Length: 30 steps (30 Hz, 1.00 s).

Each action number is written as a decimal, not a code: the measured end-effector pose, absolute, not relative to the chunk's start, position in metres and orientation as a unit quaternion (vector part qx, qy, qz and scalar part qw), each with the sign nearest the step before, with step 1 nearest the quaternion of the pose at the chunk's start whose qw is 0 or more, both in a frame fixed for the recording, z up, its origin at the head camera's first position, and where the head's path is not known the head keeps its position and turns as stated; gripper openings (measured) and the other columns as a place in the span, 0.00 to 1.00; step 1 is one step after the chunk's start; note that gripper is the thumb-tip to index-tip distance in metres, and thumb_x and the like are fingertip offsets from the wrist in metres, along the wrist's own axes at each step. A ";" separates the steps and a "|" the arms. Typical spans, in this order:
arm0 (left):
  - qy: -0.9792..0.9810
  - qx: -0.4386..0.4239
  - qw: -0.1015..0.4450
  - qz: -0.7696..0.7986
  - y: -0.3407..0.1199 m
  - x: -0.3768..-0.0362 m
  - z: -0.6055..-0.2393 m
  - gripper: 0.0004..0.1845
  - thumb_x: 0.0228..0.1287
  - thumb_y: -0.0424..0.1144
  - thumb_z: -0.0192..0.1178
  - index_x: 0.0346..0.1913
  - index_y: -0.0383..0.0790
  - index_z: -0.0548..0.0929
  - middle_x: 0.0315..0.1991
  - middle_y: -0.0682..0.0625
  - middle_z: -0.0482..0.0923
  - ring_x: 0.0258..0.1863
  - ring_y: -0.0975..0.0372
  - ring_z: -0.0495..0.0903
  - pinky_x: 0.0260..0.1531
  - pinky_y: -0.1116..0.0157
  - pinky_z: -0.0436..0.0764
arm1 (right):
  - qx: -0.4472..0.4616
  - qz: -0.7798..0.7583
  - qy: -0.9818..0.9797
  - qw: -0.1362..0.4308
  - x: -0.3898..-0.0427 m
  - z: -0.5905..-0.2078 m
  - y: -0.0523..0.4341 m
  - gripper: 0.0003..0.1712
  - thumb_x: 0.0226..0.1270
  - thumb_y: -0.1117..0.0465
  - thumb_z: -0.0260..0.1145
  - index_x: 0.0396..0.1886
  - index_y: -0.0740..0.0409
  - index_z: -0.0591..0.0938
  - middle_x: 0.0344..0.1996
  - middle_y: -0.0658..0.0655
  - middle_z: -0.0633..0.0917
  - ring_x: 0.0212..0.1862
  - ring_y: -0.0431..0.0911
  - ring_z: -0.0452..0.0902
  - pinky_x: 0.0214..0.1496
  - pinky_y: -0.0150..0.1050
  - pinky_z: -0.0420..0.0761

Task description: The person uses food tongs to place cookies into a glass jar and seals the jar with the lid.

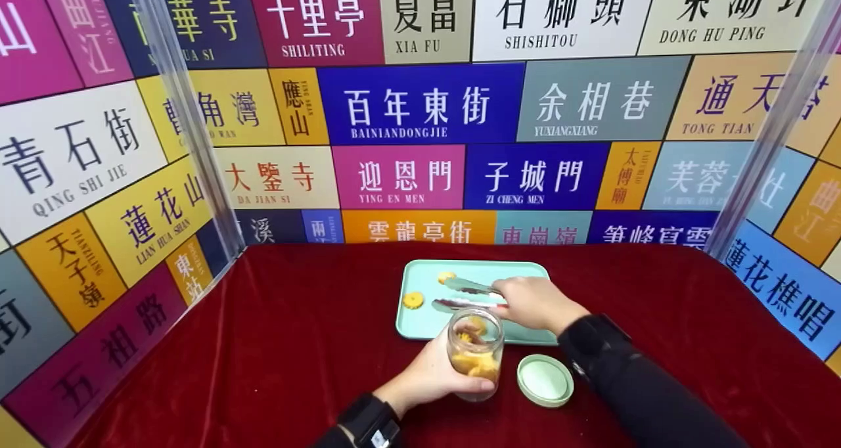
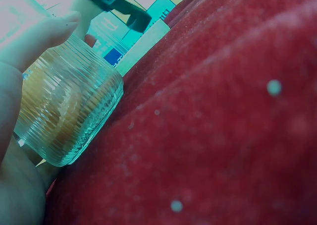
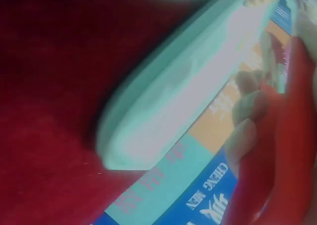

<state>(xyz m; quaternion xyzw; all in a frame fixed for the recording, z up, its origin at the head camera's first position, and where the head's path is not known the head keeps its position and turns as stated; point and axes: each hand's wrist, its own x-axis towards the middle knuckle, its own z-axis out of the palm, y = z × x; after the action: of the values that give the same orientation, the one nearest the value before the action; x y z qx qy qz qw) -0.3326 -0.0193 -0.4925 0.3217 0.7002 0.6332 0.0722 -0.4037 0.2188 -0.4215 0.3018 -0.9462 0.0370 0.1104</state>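
Sleeves in black run in from 6 o'clock of the head view. Left hand point(image 1: 427, 376) wraps curled fingers round the ribbed glass jar point(image 1: 475, 353), which stands upright on the red cloth point(image 1: 276, 343); yellow pieces sit inside it. From the left wrist view the same jar point(image 2: 69, 106) fills the palm, thumb laid across its top edge. At 3 o'clock of the jar, just beside it, lies a green lid point(image 1: 545, 380), flat on the cloth. Right hand point(image 1: 535, 302) is at 12 o'clock of the jar, fingers closed on the tongs point(image 1: 470, 295), whose 2 arms stand apart and point toward 9 o'clock over the green tray point(image 1: 420, 326). 2 yellow biscuits rest on the tray: 1 point(image 1: 413, 299) at its left, 1 point(image 1: 447, 277) near the upper tong arm. Tray edge point(image 3: 168, 101) shows blurred in the right wrist view.
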 end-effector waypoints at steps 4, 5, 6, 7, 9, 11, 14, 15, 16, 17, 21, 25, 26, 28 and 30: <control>0.697 0.328 0.072 0.634 -0.020 -0.333 -0.493 0.48 0.51 0.37 0.84 0.75 0.43 0.69 0.61 0.52 0.83 0.60 0.61 0.83 0.67 0.63 0.77 | 0.316 0.018 -0.943 0.105 -0.412 -0.421 0.204 0.12 0.73 0.54 0.72 0.44 0.59 0.85 0.36 0.56 0.88 0.40 0.56 0.87 0.44 0.56 0.86; 0.695 0.330 0.073 0.635 -0.020 -0.333 -0.494 0.49 0.51 0.37 0.84 0.75 0.43 0.69 0.61 0.51 0.83 0.60 0.61 0.82 0.67 0.63 0.77 | 0.318 0.015 -0.942 0.103 -0.414 -0.421 0.200 0.13 0.73 0.56 0.72 0.46 0.60 0.86 0.39 0.58 0.89 0.43 0.58 0.88 0.46 0.57 0.86; 0.694 0.331 0.074 0.635 -0.020 -0.333 -0.494 0.49 0.51 0.37 0.84 0.75 0.44 0.69 0.62 0.51 0.83 0.61 0.60 0.82 0.67 0.63 0.77 | 0.318 0.014 -0.943 0.101 -0.416 -0.421 0.197 0.12 0.73 0.57 0.71 0.47 0.61 0.86 0.40 0.59 0.90 0.44 0.59 0.88 0.47 0.58 0.86; 0.693 0.331 0.075 0.636 -0.020 -0.333 -0.494 0.49 0.51 0.37 0.84 0.76 0.46 0.69 0.62 0.52 0.83 0.61 0.60 0.82 0.67 0.63 0.77 | 0.319 0.015 -0.943 0.098 -0.417 -0.422 0.194 0.12 0.73 0.58 0.70 0.47 0.61 0.86 0.41 0.59 0.90 0.45 0.59 0.88 0.48 0.58 0.86; 0.691 0.331 0.079 0.638 -0.020 -0.333 -0.493 0.50 0.52 0.37 0.84 0.77 0.48 0.68 0.62 0.53 0.82 0.61 0.60 0.82 0.67 0.63 0.77 | 0.318 0.017 -0.943 0.094 -0.420 -0.424 0.189 0.10 0.73 0.60 0.69 0.47 0.62 0.86 0.41 0.60 0.90 0.45 0.59 0.88 0.48 0.58 0.86; 0.688 0.330 0.082 0.641 -0.020 -0.334 -0.493 0.51 0.52 0.36 0.84 0.78 0.51 0.66 0.63 0.54 0.82 0.61 0.60 0.82 0.67 0.62 0.77 | 0.316 0.019 -0.944 0.092 -0.422 -0.425 0.185 0.09 0.73 0.61 0.67 0.46 0.62 0.86 0.40 0.60 0.90 0.44 0.60 0.88 0.48 0.58 0.86; 0.687 0.330 0.082 0.642 -0.020 -0.334 -0.492 0.52 0.52 0.36 0.83 0.78 0.51 0.66 0.62 0.54 0.82 0.61 0.60 0.81 0.67 0.63 0.77 | 0.316 0.020 -0.944 0.092 -0.426 -0.427 0.182 0.09 0.73 0.61 0.67 0.46 0.61 0.86 0.40 0.59 0.90 0.44 0.60 0.88 0.48 0.58 0.86; 0.686 0.331 0.082 0.643 -0.019 -0.334 -0.492 0.52 0.52 0.36 0.83 0.78 0.51 0.66 0.62 0.55 0.81 0.62 0.60 0.81 0.68 0.63 0.76 | 0.317 0.020 -0.944 0.093 -0.426 -0.428 0.182 0.09 0.73 0.60 0.67 0.46 0.61 0.86 0.41 0.60 0.90 0.44 0.60 0.88 0.48 0.59 0.87; 0.685 0.331 0.082 0.643 -0.020 -0.334 -0.492 0.52 0.52 0.35 0.83 0.78 0.51 0.65 0.62 0.55 0.81 0.62 0.60 0.81 0.68 0.63 0.76 | 0.320 0.019 -0.943 0.094 -0.427 -0.429 0.180 0.09 0.73 0.60 0.67 0.46 0.61 0.86 0.41 0.60 0.90 0.44 0.60 0.88 0.48 0.59 0.87; 0.685 0.332 0.082 0.643 -0.020 -0.334 -0.492 0.52 0.52 0.36 0.83 0.78 0.50 0.66 0.62 0.55 0.81 0.62 0.60 0.81 0.69 0.63 0.75 | 0.323 0.019 -0.942 0.095 -0.428 -0.429 0.179 0.09 0.73 0.60 0.67 0.46 0.60 0.86 0.40 0.60 0.90 0.44 0.60 0.88 0.48 0.59 0.87; 0.682 0.337 0.082 0.644 -0.019 -0.334 -0.492 0.52 0.51 0.36 0.84 0.78 0.49 0.65 0.63 0.55 0.81 0.62 0.60 0.80 0.70 0.63 0.74 | 0.336 0.012 -0.936 0.103 -0.428 -0.429 0.175 0.10 0.74 0.57 0.68 0.44 0.59 0.86 0.38 0.59 0.90 0.41 0.59 0.87 0.44 0.57 0.87; 0.684 0.337 0.082 0.641 -0.020 -0.335 -0.493 0.53 0.52 0.37 0.84 0.79 0.50 0.64 0.63 0.55 0.81 0.62 0.60 0.81 0.69 0.63 0.75 | 0.332 0.007 -0.938 0.103 -0.426 -0.427 0.171 0.16 0.74 0.48 0.70 0.40 0.58 0.86 0.33 0.58 0.89 0.38 0.58 0.86 0.41 0.55 0.86; 0.686 0.337 0.081 0.640 -0.020 -0.335 -0.493 0.53 0.51 0.37 0.84 0.79 0.50 0.64 0.63 0.55 0.81 0.62 0.61 0.81 0.69 0.63 0.75 | 0.330 0.007 -0.939 0.100 -0.426 -0.426 0.170 0.19 0.74 0.45 0.70 0.39 0.57 0.86 0.32 0.57 0.89 0.38 0.57 0.86 0.41 0.55 0.86; 0.689 0.334 0.079 0.639 -0.020 -0.335 -0.494 0.52 0.51 0.37 0.84 0.78 0.49 0.65 0.63 0.55 0.80 0.62 0.61 0.81 0.68 0.63 0.76 | 0.325 0.009 -0.941 0.095 -0.425 -0.425 0.168 0.21 0.73 0.42 0.71 0.37 0.57 0.85 0.31 0.57 0.88 0.37 0.57 0.86 0.40 0.54 0.86; 0.692 0.331 0.077 0.637 -0.021 -0.336 -0.494 0.51 0.51 0.37 0.84 0.77 0.48 0.66 0.62 0.54 0.80 0.61 0.61 0.81 0.68 0.63 0.76 | 0.326 0.011 -0.941 0.094 -0.425 -0.423 0.166 0.23 0.72 0.40 0.71 0.35 0.56 0.85 0.29 0.56 0.87 0.36 0.57 0.86 0.39 0.54 0.85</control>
<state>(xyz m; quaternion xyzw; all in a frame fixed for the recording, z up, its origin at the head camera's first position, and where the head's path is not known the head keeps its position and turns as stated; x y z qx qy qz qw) -0.3356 -0.0208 -0.4943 0.3315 0.6916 0.6372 0.0768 -0.4245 0.1662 -0.4234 0.3256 -0.9408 0.0105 0.0936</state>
